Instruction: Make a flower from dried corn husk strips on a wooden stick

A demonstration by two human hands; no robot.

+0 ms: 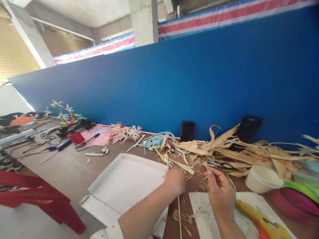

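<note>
My left hand (174, 182) is closed in a loose fist at the near middle of the brown table (67, 166), and a thin wooden stick (179, 215) runs from under it toward me. My right hand (219, 191) is beside it, fingers curled and pinched on a thin pale strip of dried husk (205, 166). Both hands hover just in front of a heap of dried corn husks (239, 151) and loose shreds. A sheet of paper (206, 219) with husk scraps lies under the right wrist.
An open white cardboard box (127, 182) lies left of my hands. A yellow glue gun (261, 220), a white paper cup (263, 179) and coloured plates (299, 196) sit right. Scissors (219, 163), blue cord (157, 139), husk flowers (124, 131), a phone (187, 131), a black speaker (249, 127); a red chair (42, 196) stands left.
</note>
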